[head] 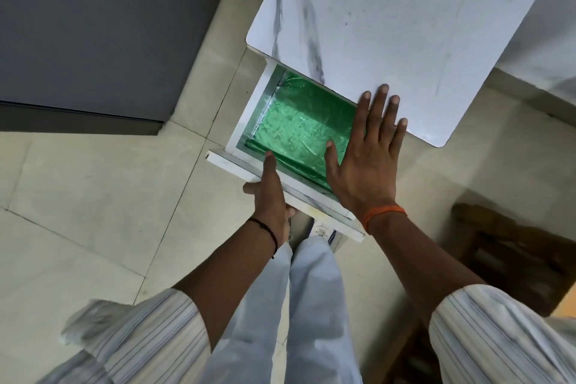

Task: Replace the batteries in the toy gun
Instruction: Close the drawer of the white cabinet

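A white drawer (249, 109) stands pulled out from under a white marble-patterned table top (389, 15). Shiny green paper (299, 125) lines its floor. No toy gun or batteries show in the visible part of the drawer. My left hand (269, 193) grips the drawer's front panel (230, 167), thumb on top and fingers curled underneath. Flat and spread, my right hand (371, 153) hovers over the drawer's right side, its fingertips reaching the table's edge. Whether it touches the table I cannot tell.
A dark grey cabinet (93, 31) stands at the left on the pale tiled floor (93, 212). A brown wooden object (511, 259) sits low at the right. My legs and a shoe (324, 232) are directly below the drawer front.
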